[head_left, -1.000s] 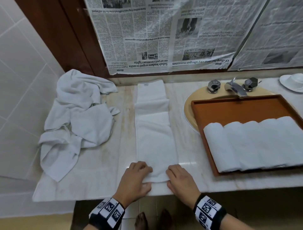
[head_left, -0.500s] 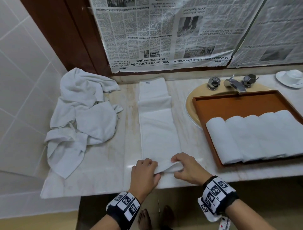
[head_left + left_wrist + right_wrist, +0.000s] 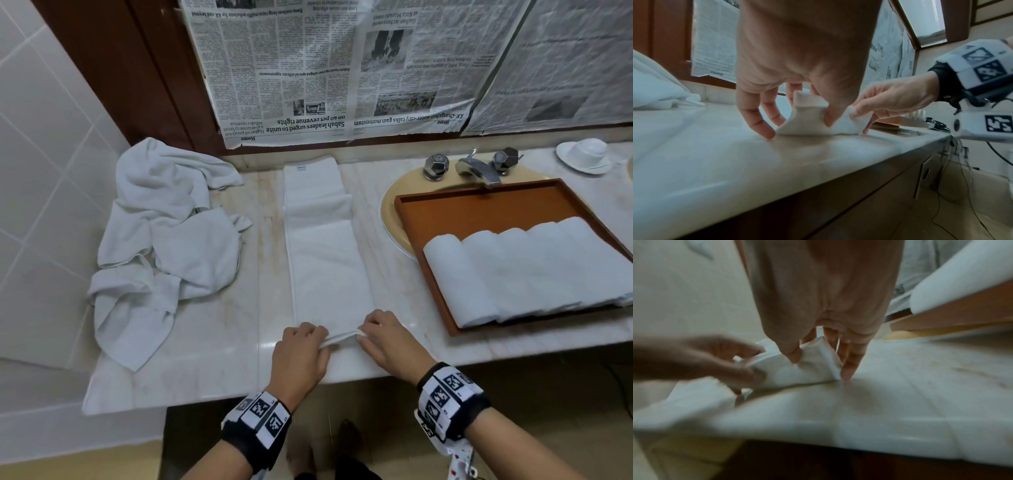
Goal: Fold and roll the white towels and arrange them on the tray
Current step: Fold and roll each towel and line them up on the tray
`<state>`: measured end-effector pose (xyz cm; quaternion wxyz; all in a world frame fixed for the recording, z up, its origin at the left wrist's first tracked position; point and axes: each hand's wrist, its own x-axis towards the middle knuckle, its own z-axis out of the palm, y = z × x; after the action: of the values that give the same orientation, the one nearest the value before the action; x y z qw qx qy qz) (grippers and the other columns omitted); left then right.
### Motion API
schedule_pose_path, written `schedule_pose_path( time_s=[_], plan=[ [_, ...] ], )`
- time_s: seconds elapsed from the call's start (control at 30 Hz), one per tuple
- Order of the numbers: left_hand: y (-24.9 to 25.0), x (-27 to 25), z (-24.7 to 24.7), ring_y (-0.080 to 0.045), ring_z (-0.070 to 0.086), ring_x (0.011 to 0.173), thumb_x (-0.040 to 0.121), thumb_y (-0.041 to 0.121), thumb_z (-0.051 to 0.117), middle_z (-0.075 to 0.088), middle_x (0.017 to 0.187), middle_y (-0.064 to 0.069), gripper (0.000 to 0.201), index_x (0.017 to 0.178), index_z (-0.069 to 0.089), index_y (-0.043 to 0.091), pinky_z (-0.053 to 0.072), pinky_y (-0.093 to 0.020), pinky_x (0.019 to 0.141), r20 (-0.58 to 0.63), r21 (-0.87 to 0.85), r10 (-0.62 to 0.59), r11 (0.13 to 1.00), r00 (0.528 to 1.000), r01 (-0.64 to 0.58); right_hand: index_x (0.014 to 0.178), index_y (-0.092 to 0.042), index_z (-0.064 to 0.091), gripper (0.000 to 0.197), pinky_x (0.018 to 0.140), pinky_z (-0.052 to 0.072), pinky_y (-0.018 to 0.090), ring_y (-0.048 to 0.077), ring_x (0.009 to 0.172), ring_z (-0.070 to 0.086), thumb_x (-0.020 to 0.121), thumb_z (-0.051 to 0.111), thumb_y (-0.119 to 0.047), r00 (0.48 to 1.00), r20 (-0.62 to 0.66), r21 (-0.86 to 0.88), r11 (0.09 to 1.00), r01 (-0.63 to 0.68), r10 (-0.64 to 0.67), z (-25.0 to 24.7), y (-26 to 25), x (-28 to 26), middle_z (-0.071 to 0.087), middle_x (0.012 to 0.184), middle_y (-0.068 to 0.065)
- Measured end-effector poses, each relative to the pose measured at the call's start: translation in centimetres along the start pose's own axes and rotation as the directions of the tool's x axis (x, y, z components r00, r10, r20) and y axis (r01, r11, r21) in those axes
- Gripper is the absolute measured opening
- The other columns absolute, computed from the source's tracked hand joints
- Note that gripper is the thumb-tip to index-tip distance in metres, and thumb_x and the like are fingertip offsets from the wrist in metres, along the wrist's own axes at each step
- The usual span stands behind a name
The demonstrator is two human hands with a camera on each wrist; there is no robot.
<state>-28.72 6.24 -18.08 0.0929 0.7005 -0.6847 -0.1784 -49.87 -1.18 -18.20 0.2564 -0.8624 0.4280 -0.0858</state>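
Since a moment ago both hands, left hand [image 3: 301, 349] and right hand [image 3: 390, 342], have lifted and pinched the folded towel [image 3: 325, 260]'s near end at the bench [image 3: 219, 342]'s six o'clock edge: rolling has begun toward twelve o'clock.

You are getting bare counter [image 3: 212, 329] on the left, between the folded towel [image 3: 322, 260] and the loose towel heap [image 3: 161, 240]. On the right a narrower strip of counter is lying open before the tray [image 3: 431, 274], whose raised wall is blocking a low sideways pass. Beyond the tray, the faucet [image 3: 478, 169] is crowding the back edge.
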Motion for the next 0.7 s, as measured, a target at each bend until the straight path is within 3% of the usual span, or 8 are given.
schedule_pose_path(
  time_s=[0.1,0.17,0.23,0.33,0.4,0.47,0.57,0.7],
  plan=[
    [-1.3,0.2,0.3,-0.018,0.051,0.1,0.101,0.042,0.045,0.056,0.116,0.007,0.03,0.114,0.065,0.024,0.043,-0.03,0.077,-0.035,-0.106,0.037,0.994,0.999,-0.04,0.115,-0.013,0.066,0.021,0.074,0.053,0.033,0.021,0.099,0.05,0.096,0.058,-0.017,1.0,-0.023,-0.129,0.992,-0.005,0.002,1.0,0.1,-0.8,0.052,0.109,0.003],
    [-2.3,0.0,0.4,-0.014,0.049,0.097,0.102,0.041,0.046,0.053,0.114,0.008,0.03,0.11,0.067,0.021,0.042,-0.024,0.082,-0.011,-0.176,0.081,0.981,0.997,-0.081,0.122,-0.014,0.065,0.028,0.084,0.05,0.031,0.021,0.103,0.053,0.096,0.055,-0.011,1.0,0.005,-0.07,0.997,-0.023,0.024,1.5,0.3,-1.2,0.057,0.111,0.003],
    [-3.1,-0.1,0.4,-0.012,0.048,0.096,0.103,0.039,0.045,0.051,0.11,0.008,0.03,0.111,0.068,0.022,0.037,-0.019,0.085,0.029,-0.249,0.096,0.965,0.995,-0.086,0.126,-0.015,0.064,0.029,0.092,0.043,0.023,0.018,0.106,0.054,0.099,0.054,-0.016,0.996,0.018,0.066,0.994,-0.09,0.089,1.0,0.6,-1.0,0.063,0.113,0.001],
    [-3.9,-0.1,0.3,-0.013,0.05,0.094,0.105,0.038,0.041,0.05,0.101,0.008,0.03,0.119,0.066,0.028,0.039,-0.023,0.086,0.105,-0.305,0.079,0.951,0.991,-0.043,0.111,-0.019,0.066,0.018,0.079,0.044,0.021,0.009,0.087,0.061,0.097,0.059,-0.027,0.98,-0.012,0.239,0.952,-0.192,0.2,-0.3,0.6,-0.3,0.069,0.096,-0.004],
    [-4.3,0.0,0.5,-0.013,0.053,0.094,0.105,0.034,0.041,0.053,0.097,0.009,0.03,0.124,0.064,0.03,0.038,-0.023,0.081,0.122,-0.315,0.052,0.949,0.991,-0.012,0.097,-0.019,0.065,0.011,0.072,0.044,0.023,0.005,0.076,0.059,0.096,0.06,-0.029,0.978,-0.011,0.253,0.947,-0.197,0.206,-0.4,0.4,0.1,0.066,0.084,-0.007],
    [-4.2,0.0,0.6,-0.01,0.057,0.094,0.104,0.03,0.045,0.062,0.099,0.009,0.029,0.124,0.066,0.028,0.037,-0.02,0.08,0.069,-0.353,-0.017,0.935,0.997,0.041,0.094,-0.02,0.062,0.009,0.073,0.046,0.025,0.005,0.076,0.056,0.095,0.061,-0.029,0.974,-0.032,0.224,0.951,-0.212,0.224,-0.2,0.4,0.5,0.062,0.086,-0.007],
    [-3.2,-0.1,0.3,0.001,0.059,0.081,0.099,0.033,0.055,0.066,0.091,0.016,0.015,0.107,0.068,0.031,0.04,-0.022,0.072,-0.07,-0.399,-0.139,0.912,0.988,0.1,0.098,-0.021,0.06,0.006,0.07,0.048,0.031,0.017,0.076,0.055,0.096,0.06,-0.026,0.966,-0.075,0.112,0.964,-0.24,0.249,0.4,0.1,0.8,0.05,0.097,-0.003],
    [-2.5,-0.1,0.5,-0.007,0.053,0.072,0.093,0.026,0.064,0.043,0.109,0.01,0.018,0.111,0.06,0.03,0.043,-0.025,0.064,-0.159,-0.351,-0.174,0.93,0.972,0.109,0.085,-0.013,0.063,0.005,0.043,0.041,0.026,0.019,0.07,0.053,0.084,0.068,-0.012,0.992,-0.108,-0.178,0.98,-0.089,0.071,1.6,-0.4,0.2,0.05,0.091,0.001]
  ],
)
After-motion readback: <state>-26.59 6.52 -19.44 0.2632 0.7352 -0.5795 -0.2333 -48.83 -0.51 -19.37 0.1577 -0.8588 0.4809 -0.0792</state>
